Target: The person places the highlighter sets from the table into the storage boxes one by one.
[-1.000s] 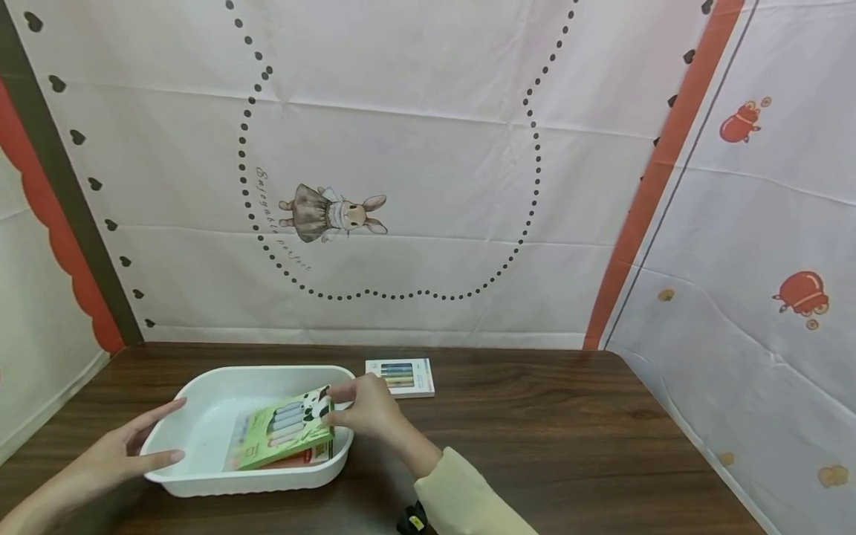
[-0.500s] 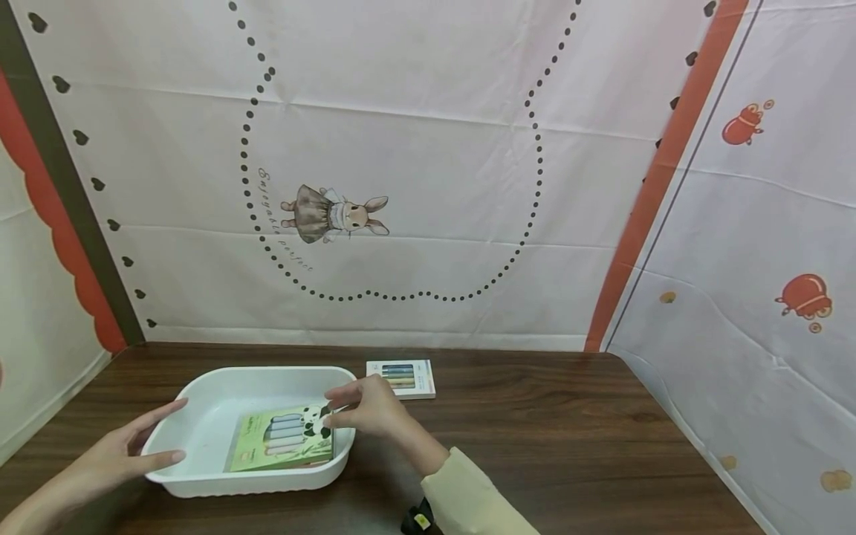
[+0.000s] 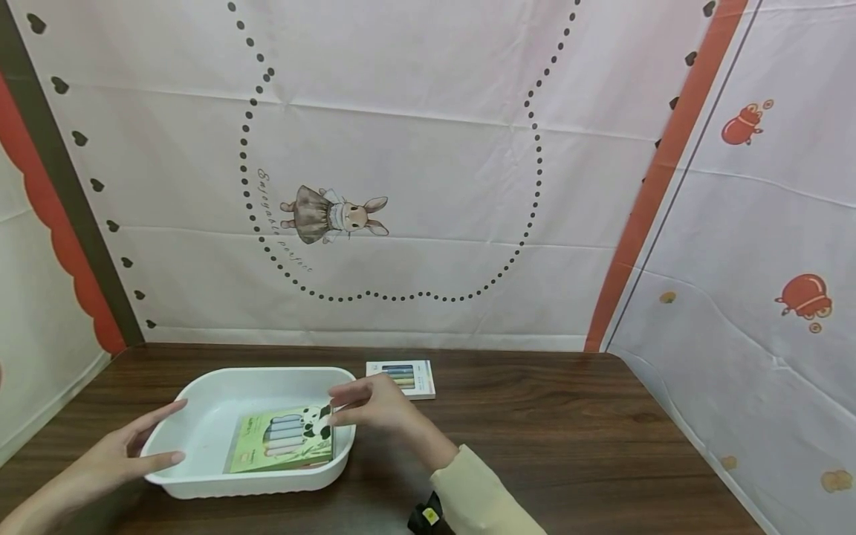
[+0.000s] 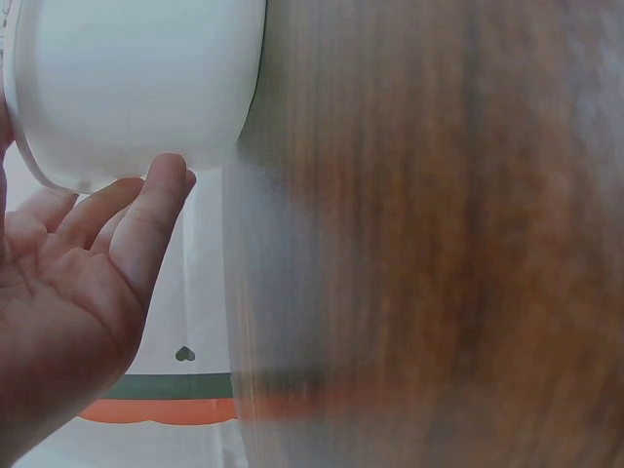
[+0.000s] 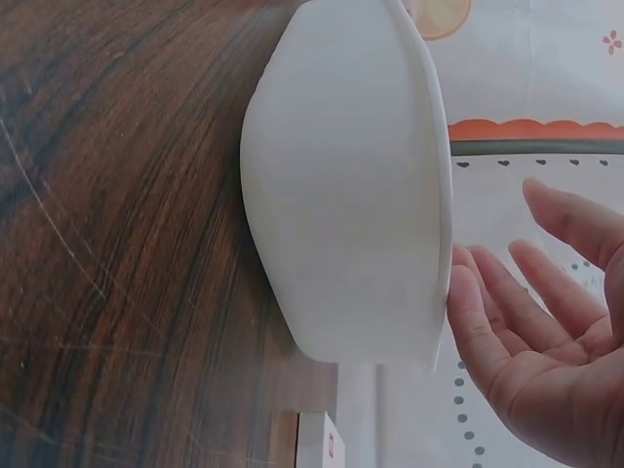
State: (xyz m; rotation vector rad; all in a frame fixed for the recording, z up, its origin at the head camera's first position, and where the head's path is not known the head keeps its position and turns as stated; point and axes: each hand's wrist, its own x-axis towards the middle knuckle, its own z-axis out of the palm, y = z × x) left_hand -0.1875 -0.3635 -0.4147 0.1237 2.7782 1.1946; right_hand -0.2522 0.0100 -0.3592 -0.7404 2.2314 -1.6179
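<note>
A white plastic basin (image 3: 207, 435) stands on the table at the left. My left hand (image 3: 123, 449) holds its left end, thumb and index finger over the rim, other fingers along the outer wall, as the left wrist view shows (image 4: 88, 273). A green pen box (image 3: 261, 446) with a panda picture and a window onto pastel pens lies inside, over another pack mostly hidden under it. My right hand (image 3: 374, 405) hovers at the basin's right rim, fingers loosely extended with nothing between them, fingertips close to the panda end of the box.
A white box (image 3: 421, 375) with coloured pens in its window lies behind the basin, partly hidden by the right hand. The dark wooden table (image 3: 568, 438) extends right. Printed cloth walls (image 3: 428, 171) rise along the back and both sides.
The green pen box has been lowered from a tilt to lie flat over the other pack. My right hand has let go of it and drawn back slightly right. The left hand stays put.
</note>
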